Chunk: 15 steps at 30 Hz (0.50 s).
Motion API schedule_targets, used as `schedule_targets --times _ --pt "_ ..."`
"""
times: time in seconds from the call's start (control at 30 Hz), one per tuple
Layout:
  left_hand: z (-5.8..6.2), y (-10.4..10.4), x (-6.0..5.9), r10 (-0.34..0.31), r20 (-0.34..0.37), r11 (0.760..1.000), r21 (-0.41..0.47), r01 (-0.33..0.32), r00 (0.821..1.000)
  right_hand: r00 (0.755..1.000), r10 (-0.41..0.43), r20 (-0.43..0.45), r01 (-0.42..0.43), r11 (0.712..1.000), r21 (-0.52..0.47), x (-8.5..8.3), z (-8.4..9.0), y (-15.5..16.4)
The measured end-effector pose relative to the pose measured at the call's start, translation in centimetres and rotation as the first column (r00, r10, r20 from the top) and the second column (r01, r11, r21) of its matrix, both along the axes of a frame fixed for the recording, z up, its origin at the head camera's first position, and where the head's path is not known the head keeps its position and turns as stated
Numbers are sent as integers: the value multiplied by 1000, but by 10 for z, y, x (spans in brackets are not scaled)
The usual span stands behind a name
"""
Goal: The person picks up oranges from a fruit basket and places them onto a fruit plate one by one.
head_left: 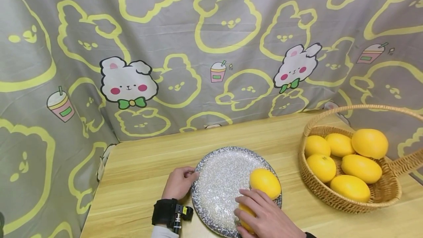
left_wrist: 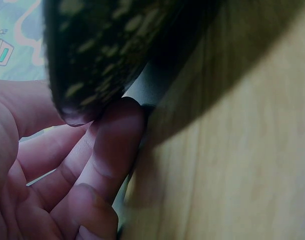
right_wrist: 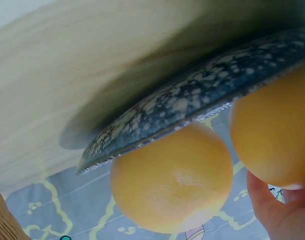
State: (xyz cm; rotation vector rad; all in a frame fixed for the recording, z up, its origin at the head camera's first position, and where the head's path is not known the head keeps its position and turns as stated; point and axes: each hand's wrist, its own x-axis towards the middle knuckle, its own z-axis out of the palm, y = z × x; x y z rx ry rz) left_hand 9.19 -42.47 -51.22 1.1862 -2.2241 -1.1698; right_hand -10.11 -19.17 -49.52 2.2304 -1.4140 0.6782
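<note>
Fingers of my right hand [head_left: 264, 214] curl round a lemon [head_left: 246, 216] on the plate [head_left: 218, 179]; my left hand [head_left: 179, 183] pinches its rim. Next, I'd release gently.

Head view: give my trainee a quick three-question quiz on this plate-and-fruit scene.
1. True or false: the left hand grips the rim of the round grey speckled plate.
2. How many yellow fruits lie in the woven wicker basket?
3. The right hand holds: A) a yellow fruit on the plate, B) the basket handle, C) nothing.

Key: 1 true; 2 six; 3 A.
</note>
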Motion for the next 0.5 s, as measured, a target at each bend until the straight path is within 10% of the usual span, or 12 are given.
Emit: schedule_targets --times 0.5 --pt "2 1 0 -8 -5 1000 -1 8 1000 1000 -13 12 13 1000 -10 4 2 1"
